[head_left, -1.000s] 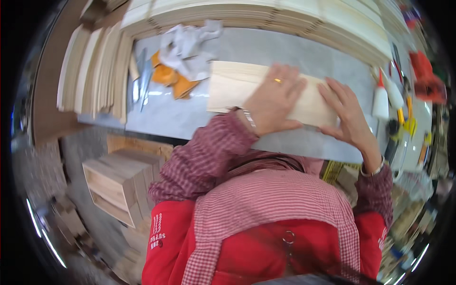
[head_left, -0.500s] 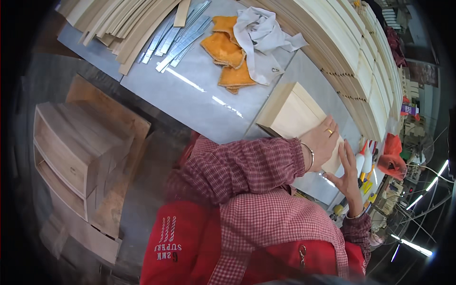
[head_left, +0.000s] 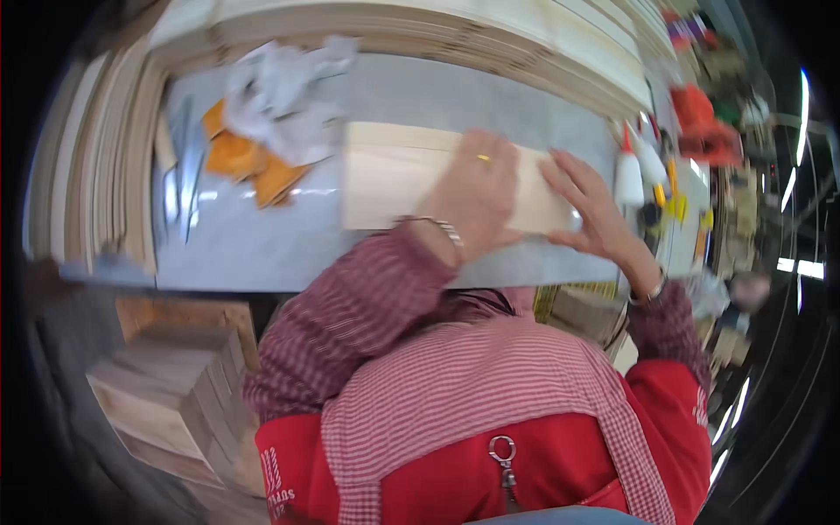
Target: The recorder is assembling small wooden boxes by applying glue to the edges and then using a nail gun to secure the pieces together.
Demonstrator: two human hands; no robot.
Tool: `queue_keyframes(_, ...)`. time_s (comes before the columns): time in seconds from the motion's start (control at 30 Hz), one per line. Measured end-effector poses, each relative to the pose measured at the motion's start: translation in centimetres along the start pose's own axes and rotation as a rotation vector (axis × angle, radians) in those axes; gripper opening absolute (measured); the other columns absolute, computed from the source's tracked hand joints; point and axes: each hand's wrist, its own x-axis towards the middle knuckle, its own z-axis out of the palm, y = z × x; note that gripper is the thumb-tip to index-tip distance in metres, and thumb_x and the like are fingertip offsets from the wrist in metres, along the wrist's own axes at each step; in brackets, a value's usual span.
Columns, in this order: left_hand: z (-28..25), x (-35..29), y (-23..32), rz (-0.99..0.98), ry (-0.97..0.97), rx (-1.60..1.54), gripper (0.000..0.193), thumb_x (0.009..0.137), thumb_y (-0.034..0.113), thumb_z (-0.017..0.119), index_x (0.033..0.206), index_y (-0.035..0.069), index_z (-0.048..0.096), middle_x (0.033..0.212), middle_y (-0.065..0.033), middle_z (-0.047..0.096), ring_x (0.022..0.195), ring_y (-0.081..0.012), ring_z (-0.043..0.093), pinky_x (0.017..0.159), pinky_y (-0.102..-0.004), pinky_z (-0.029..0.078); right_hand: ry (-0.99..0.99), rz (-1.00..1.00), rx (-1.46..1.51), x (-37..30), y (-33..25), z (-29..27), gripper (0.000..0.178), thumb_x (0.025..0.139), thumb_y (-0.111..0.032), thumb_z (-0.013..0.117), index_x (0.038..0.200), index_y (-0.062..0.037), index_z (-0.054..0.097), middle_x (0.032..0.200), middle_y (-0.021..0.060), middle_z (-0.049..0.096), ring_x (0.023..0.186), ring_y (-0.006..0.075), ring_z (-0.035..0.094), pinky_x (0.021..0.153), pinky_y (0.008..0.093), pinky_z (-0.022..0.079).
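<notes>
A pale wooden box-like piece (head_left: 394, 179), perhaps a drawer, lies lengthwise on the grey table in front of me. My left hand (head_left: 477, 192) rests across its top, right of the middle, somewhat smeared by motion; its fingers point away from me and its thumb is stretched out to the right. At the piece's right end is my right hand (head_left: 591, 206), fingers and thumb spread apart around that end. I cannot tell how firmly either hand presses. The underside of the piece is hidden.
Orange cloths (head_left: 232, 153) and a white cloth (head_left: 284, 96) lie left on the table (head_left: 262, 254). Wooden strips (head_left: 109, 166) stack at far left, long boards (head_left: 420, 35) along the back. White bottles (head_left: 628, 175) stand right. Wooden drawers (head_left: 162, 394) sit low at left.
My view has swung round, so the table now lies straight across. The wooden piece appears further left and level in view. Both hands are still at it.
</notes>
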Motion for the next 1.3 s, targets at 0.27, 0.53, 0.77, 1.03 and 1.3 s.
queue_keyframes(0.27, -0.4, 0.7, 0.4, 0.088, -0.042, -0.058, 0.083, 0.072, 0.050, 0.069, 0.122, -0.011, 0.045, 0.127, -0.0264, 0.045, 0.113, -0.0403, 0.044, 0.104, -0.0518, 0.029, 0.402, 0.247, 0.307, -5.6, 0.4, 1.2, 0.063, 0.076, -0.028, 0.072, 0.132, -0.0091, 0.049, 0.140, 0.0103, 0.043, 0.126, 0.0286, 0.042, 0.104, 0.0381, 0.034)
queue_keyframes(0.53, -0.5, 1.1, 0.9, 0.092, -0.160, 0.029, 0.089, 0.067, 0.048, 0.075, 0.131, -0.005, 0.043, 0.133, -0.0247, 0.044, 0.118, -0.0399, 0.044, 0.103, -0.0503, 0.032, 0.833, 0.665, 0.495, -14.6, 3.1, 5.0, 0.035, 0.082, -0.015, 0.068, 0.115, -0.0039, 0.060, 0.119, 0.0089, 0.060, 0.104, 0.0230, 0.058, 0.089, 0.0301, 0.045)
queue_keyframes(0.77, -0.6, 0.8, 1.3, 0.014, -0.222, 0.039, 0.096, 0.064, 0.050, 0.077, 0.137, 0.000, 0.041, 0.137, -0.0240, 0.042, 0.124, -0.0411, 0.042, 0.104, -0.0506, 0.032, 0.985, 0.822, 0.041, -19.8, 6.3, 6.6, 0.038, 0.084, -0.017, 0.065, 0.119, -0.0081, 0.058, 0.115, 0.0079, 0.062, 0.098, 0.0240, 0.060, 0.082, 0.0307, 0.047)
queue_keyframes(1.03, -0.9, 0.9, 1.3, 0.010, -0.259, 0.062, 0.098, 0.063, 0.053, 0.077, 0.138, 0.001, 0.040, 0.138, -0.0239, 0.042, 0.124, -0.0414, 0.042, 0.104, -0.0511, 0.032, 0.761, 1.109, -0.242, -22.2, 10.0, 7.6, 0.045, 0.087, -0.022, 0.062, 0.129, -0.0113, 0.050, 0.118, 0.0065, 0.060, 0.104, 0.0247, 0.058, 0.090, 0.0323, 0.045)
queue_keyframes(1.3, -0.7, 1.5, 1.4, -0.003, -0.239, 0.037, 0.099, 0.063, 0.054, 0.076, 0.137, 0.000, 0.041, 0.138, -0.0240, 0.041, 0.124, -0.0411, 0.042, 0.104, -0.0512, 0.032, 0.529, 1.415, -0.265, -22.7, 12.5, 6.3, 0.057, 0.087, -0.026, 0.058, 0.139, -0.0117, 0.038, 0.117, 0.0123, 0.060, 0.101, 0.0289, 0.059, 0.085, 0.0355, 0.046)
